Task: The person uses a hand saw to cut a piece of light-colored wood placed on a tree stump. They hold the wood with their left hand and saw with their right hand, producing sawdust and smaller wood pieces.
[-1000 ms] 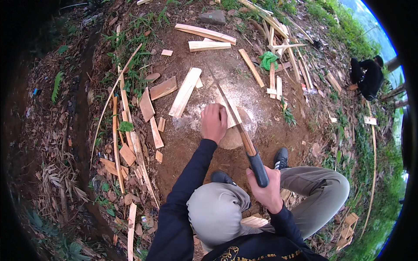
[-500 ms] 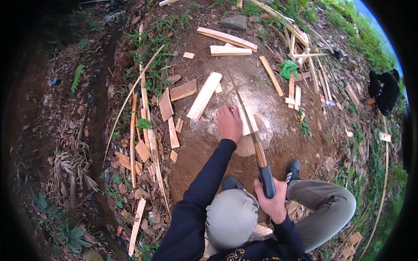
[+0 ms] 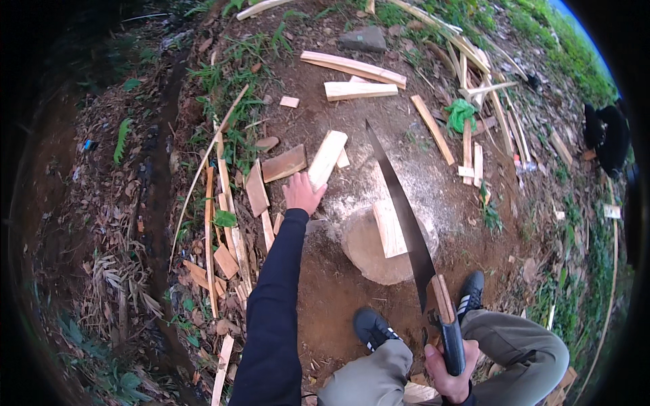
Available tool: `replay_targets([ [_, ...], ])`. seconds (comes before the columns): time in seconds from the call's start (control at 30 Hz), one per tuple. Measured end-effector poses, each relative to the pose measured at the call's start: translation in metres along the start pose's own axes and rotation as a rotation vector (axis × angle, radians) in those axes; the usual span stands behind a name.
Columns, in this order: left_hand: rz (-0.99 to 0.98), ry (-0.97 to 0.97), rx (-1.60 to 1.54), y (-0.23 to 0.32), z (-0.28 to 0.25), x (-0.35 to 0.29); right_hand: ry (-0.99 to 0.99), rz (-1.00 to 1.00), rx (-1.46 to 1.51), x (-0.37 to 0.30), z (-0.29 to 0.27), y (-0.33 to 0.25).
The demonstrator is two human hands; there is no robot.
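Gripping saw (image 3: 409, 227) w/ R hand (image 3: 449, 376), tip fwd-L | L hand (image 3: 303, 196) clasping near end of plank (image 3: 328, 158), long axis fwd-R

The left sleeve (image 3: 271, 318) is long, plain and near-black with a bluish cast, slim along the forearm and ending in a snug cuff at the wrist. The right sleeve (image 3: 462, 398), mostly cut off by the lower edge, looks equally dark. Both the left hand (image 3: 302, 194) and the right hand (image 3: 449, 367) are bare. The grey-khaki trousers (image 3: 525, 346) are loose, with soft creases. The dark sneakers have rounded toes, the left sneaker (image 3: 369, 326) and right sneaker (image 3: 472, 287) each showing white side stripes.
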State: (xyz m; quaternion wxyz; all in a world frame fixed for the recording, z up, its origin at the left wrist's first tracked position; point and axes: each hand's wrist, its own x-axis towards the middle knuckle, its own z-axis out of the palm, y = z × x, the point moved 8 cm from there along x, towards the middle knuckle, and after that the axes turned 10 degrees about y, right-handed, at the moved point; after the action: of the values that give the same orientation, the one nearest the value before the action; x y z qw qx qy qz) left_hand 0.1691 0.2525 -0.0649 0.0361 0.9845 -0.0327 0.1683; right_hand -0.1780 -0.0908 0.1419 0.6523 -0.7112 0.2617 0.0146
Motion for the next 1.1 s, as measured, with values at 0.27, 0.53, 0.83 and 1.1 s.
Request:
replay_targets([
  [0.27, 0.043, -0.028, -0.310, 0.014, -0.098, 0.003, 0.183, -0.155, -0.042, 0.000, -0.033, -0.002],
  [0.53, 0.515, 0.027, -0.412, 0.134, -0.247, -0.057, 0.303, -0.255, 0.232, 0.001, -0.063, -0.035],
  [0.83, 0.612, -0.022, -0.430, 0.174, -0.197, -0.108, 0.213, -0.249, 0.318, -0.007, -0.075, -0.032],
  [1.1, 0.528, -0.054, -0.414, 0.183, -0.211, -0.107, 0.075, -0.389, 0.005, -0.007, -0.057, -0.013],
])
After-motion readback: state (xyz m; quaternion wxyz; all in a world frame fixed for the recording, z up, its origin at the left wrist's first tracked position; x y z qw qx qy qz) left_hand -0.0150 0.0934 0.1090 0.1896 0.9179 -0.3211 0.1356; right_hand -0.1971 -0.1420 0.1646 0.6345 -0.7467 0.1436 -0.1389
